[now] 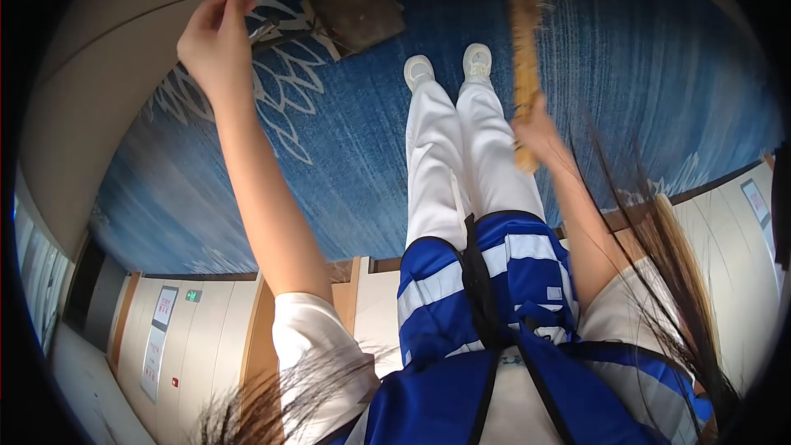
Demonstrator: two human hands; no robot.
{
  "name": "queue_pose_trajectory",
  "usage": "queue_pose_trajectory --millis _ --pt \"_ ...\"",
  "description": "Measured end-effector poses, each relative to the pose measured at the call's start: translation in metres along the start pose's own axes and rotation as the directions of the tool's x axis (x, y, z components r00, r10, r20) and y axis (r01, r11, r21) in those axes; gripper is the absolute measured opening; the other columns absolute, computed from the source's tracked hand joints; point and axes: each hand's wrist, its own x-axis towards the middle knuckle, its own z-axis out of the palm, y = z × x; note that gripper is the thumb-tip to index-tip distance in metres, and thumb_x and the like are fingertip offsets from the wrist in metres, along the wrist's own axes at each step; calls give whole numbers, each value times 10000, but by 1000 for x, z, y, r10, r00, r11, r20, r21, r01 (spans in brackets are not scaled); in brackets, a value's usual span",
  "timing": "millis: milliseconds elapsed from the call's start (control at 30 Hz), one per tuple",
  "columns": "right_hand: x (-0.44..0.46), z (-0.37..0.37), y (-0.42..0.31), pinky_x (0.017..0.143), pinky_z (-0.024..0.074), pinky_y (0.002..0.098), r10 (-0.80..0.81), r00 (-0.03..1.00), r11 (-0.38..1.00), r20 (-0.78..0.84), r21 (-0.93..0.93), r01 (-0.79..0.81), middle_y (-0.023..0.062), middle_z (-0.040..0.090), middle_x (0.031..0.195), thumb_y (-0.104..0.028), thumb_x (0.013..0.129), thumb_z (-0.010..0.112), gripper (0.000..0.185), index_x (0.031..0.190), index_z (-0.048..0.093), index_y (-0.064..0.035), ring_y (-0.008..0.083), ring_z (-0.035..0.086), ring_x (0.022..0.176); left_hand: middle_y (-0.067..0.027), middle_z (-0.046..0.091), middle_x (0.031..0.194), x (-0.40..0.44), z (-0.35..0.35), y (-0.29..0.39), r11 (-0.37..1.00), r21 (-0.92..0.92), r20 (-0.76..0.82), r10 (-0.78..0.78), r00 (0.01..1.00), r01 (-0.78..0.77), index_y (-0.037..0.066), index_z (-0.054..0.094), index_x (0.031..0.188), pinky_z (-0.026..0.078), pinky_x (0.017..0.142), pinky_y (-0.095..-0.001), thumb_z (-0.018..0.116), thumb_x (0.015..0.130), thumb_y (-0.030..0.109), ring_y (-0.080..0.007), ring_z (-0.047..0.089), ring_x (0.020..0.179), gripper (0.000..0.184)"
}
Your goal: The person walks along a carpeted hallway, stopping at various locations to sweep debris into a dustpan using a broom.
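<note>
The yellow-brown brush (pixel 526 49) is in the right hand (pixel 540 133), whose fingers are closed around it near its lower end in the view. The brush stands lengthwise beside the shins, its upper part is blurred, and its far end reaches the top border of the view. The dark square pan (pixel 358 10) is on the other side of the feet, seen against the blue carpet (pixel 643 74); I cannot tell whether its edge touches the floor. Its thin handle (pixel 264 32) runs to the left hand (pixel 216 41). The fingers of this hand are bent close together, but I cannot tell if they have hold of the handle.

Between pan and brush stand the white shoes (pixel 477 62), nearer to the brush. To the right of the brush, the carpet gives a wide stretch for moving; on the left, a beige surface (pixel 91 74) borders it, and the left hand is seen across this edge. White trousers (pixel 432 144) and a blue vest (pixel 412 400) fill the lower middle. Pale walls (pixel 222 330) bound the carpet's far edge, and loose hair (pixel 696 305) hangs near the right arm.
</note>
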Motion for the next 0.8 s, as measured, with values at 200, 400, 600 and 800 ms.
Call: queue_pose_trajectory --millis 200,400,600,800 --pt "-81 41 -49 785 415 321 -151 962 959 228 270 87 249 515 1002 -99 715 521 757 1313 65 -10 312 551 868 -27 633 654 9 27 -57 911 390 -29 -130 991 131 64 644 746 443 619 -285 494 795 287 -163 597 609 274" --pt "-74 -15 -26 576 453 253 -227 871 854 435 520 -37 141 536 896 -82 720 574 700 1308 198 -30 184 553 688 -46 628 675 6 48 -24 828 466 0 -353 936 312 85 649 729 437 677 -355 267 838 411 -244 590 733 514" --pt "-90 -117 34 425 448 246 -19 895 736 446 612 -289 70 522 697 -140 752 589 674 1310 222 -54 127 514 497 -143 625 776 7 54 -28 742 602 -31 -346 938 294 71 651 806 440 701 -410 246 847 416 -327 582 792 534" --pt "-67 -154 33 418 436 244 96 991 871 95 473 -130 60 482 639 -88 755 536 716 1324 106 -40 127 504 493 -170 617 775 5 56 -21 752 591 -30 -340 940 291 62 647 806 451 670 -418 256 845 407 -355 583 763 523"
